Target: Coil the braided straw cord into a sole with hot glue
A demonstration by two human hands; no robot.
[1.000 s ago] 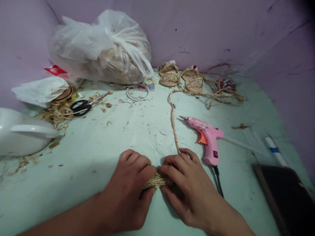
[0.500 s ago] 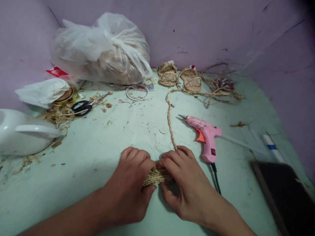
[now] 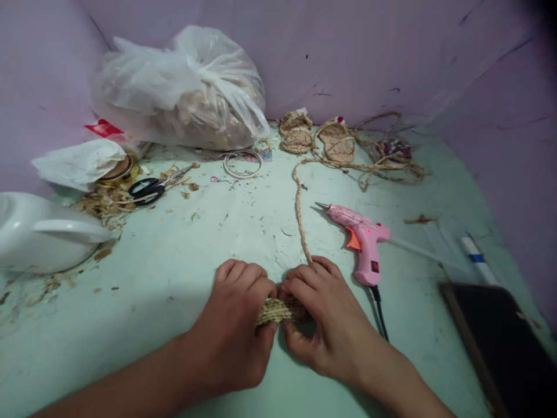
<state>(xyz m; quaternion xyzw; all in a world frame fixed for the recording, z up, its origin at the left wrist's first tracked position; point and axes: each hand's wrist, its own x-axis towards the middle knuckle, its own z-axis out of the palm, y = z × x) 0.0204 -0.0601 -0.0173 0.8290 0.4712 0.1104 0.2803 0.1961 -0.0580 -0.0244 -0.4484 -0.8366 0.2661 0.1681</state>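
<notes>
- One braided-straw piece [image 3: 278, 312] lies at the near middle of the green tabletop [image 3: 209, 232], its rows of braid showing in the narrow space between two hands
- Left hand [image 3: 237, 325]: clamped on the piece's left part, fingers curled over the far side and thumb at the near side
- Right hand [image 3: 326, 325]: clamped likewise on the right part, thumb near, fingers over the far side
- One braided cord [image 3: 298, 209] runs far from the right hand's fingers, then bends right toward one tangle of cord [image 3: 387, 159]
- To the right, one pink glue gun [image 3: 361, 238] lies with its nozzle pointing left and one clear glue stick [image 3: 418, 251] in its back
- Farther right, one white marker with a blue band [image 3: 478, 261] lies beyond one dark flat device [image 3: 500, 348]
- Far middle: two sole-shaped braided pieces, one left [image 3: 296, 132], one right [image 3: 337, 144], and one pale ring [image 3: 243, 165]
- Far left: one tied plastic bag [image 3: 187, 93] and one pair of black-handled scissors [image 3: 148, 191]
- Left edge: one white handled vessel [image 3: 39, 247]
</notes>
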